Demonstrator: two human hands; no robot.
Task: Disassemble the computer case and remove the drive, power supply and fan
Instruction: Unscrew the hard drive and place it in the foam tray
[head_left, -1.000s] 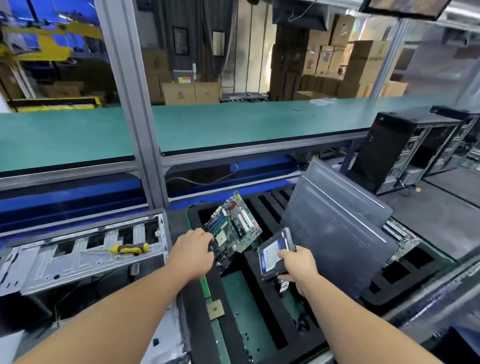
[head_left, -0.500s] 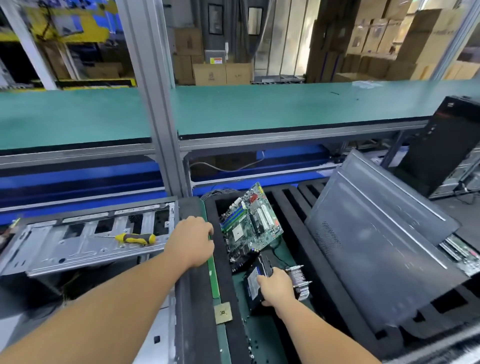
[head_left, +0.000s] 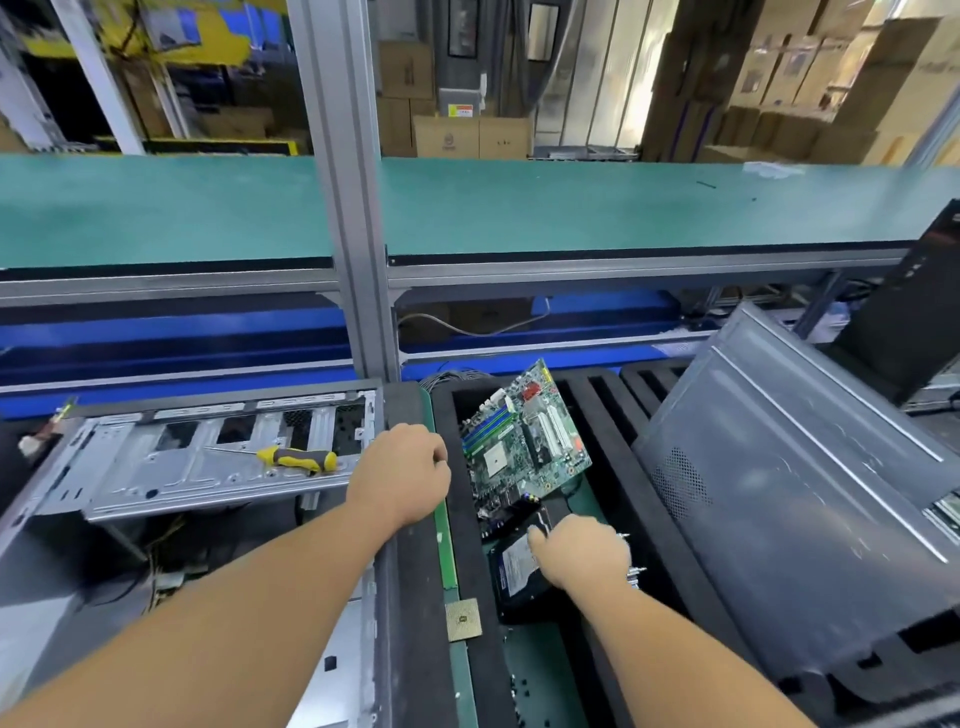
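Gripped the rim of the black foam tray (head_left: 415, 597) with the curled left hand (head_left: 402, 475), at the tray's left edge beside the bare sheet-metal computer case (head_left: 171, 467). Rested the right hand (head_left: 584, 553) on the drive (head_left: 519, 571), a flat dark slab with a white label, fingers bent over its far edge; could not tell how firmly clasped. Lay in a slot of the tray just below a tilted green motherboard (head_left: 524, 441), studded with slots and a square socket. Left a yellow-and-black screwdriver (head_left: 296, 458) on the case's perforated, stamped panel. Leaned a smooth grey side panel (head_left: 795, 493), ribbed and vented, across the tray's right side. Sat a small square processor chip (head_left: 463, 619) on the tray's green strip. Stretched a green-matted workbench shelf (head_left: 571, 208) behind, with cardboard boxes (head_left: 470, 135) stacked beyond, blurred. Hid the drive's right half under the hand.
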